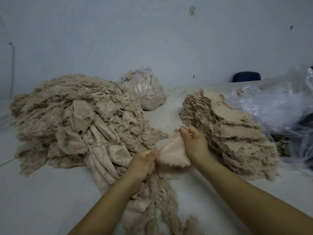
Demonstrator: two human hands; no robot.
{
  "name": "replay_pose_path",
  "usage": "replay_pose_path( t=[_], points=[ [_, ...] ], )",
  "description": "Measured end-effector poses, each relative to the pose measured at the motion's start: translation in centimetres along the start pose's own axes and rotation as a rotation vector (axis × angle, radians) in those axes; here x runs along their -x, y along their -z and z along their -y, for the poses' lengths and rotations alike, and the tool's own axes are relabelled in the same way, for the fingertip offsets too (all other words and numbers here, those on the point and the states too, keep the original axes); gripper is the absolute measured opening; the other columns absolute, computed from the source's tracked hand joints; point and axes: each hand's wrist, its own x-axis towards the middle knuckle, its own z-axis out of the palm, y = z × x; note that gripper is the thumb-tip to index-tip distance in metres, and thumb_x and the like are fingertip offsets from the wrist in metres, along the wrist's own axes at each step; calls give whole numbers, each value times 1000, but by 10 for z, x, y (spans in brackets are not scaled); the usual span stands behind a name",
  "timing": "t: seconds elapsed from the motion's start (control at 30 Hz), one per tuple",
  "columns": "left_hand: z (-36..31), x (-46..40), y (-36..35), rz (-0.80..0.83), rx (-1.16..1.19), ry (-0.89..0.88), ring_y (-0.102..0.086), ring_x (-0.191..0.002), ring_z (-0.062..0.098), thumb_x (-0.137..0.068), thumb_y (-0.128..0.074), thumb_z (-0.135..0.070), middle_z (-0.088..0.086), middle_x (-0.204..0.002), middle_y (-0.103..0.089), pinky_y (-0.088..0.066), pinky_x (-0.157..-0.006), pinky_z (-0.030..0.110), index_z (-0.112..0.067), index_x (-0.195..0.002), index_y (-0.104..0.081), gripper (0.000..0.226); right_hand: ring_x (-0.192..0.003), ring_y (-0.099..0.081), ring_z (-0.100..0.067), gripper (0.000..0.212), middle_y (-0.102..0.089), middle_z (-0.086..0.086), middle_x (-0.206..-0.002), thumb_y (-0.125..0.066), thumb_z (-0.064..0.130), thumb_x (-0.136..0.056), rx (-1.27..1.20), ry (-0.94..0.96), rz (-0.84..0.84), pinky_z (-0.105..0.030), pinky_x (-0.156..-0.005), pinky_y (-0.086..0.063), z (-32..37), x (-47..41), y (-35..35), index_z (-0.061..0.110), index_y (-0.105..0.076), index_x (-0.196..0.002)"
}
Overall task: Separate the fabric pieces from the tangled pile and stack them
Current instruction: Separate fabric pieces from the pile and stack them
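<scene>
L hand [144,162] pins strip [152,197] so it can't drag | R hand [194,143] pinches fabric piece [172,155], peeling twd stack [233,133] | pile [76,119] on L, w/in reach

Both bare forearms reaching forward, left hand [144,162] fingers curled in a grip, right hand [194,143] fingers pinching

Left hand [144,162] fingers [155,154] are a motion smear, grip unreadable. The fabric piece [172,154] covers the right hand's [194,144] palm side. Trailing fabric strip [152,209] runs off the bottom edge. Clear plastic sheeting [274,106] veils dark items, cut at the right edge.
</scene>
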Motion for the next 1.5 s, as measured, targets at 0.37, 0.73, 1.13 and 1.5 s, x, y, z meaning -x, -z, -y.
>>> replay_pose_path(
  t=[0.37,0.73,1.13,1.5],
  points=[
    [-24,-3,46,237,-298,-140,-50,-43,9,-92,-57,-17,1,-54,-58,-42,-43,18,-6,-82,-65,17,-63,-53,-7,35,-57,9,-66,-59,53,-87,317,122,460,-27,-62,-41,11,53,-8,24,-63,-68],
    [-16,-4,66,361,-747,-223,-57,-73,-11,-84,-53,-55,-24,-76,-67,-40,-66,7,-42,-81,-69,21,-69,-47,-7,23,-50,8,-73,-55,23,-95,262,41,497,-21,-61,-35,4,79,-19,21,-48,-74],
    [-8,-22,50,-214,-930,-211,-57,-97,28,-101,-39,-22,17,-100,-64,-25,-64,26,-3,-96,-61,29,-70,-53,-37,61,-51,-29,-80,-70,50,-81,-358,-387,456,-37,-70,-46,-2,76,-22,-8,-55,-90],
    [-15,-9,49,246,-600,-61,-49,-63,7,-94,-49,-41,-11,-64,-53,-36,-58,17,-14,-66,-54,39,-67,-57,-11,14,-63,-1,-80,-65,4,-87,-327,-79,171,-21,-61,-49,-5,70,-10,16,-63,-94]
  ],
)
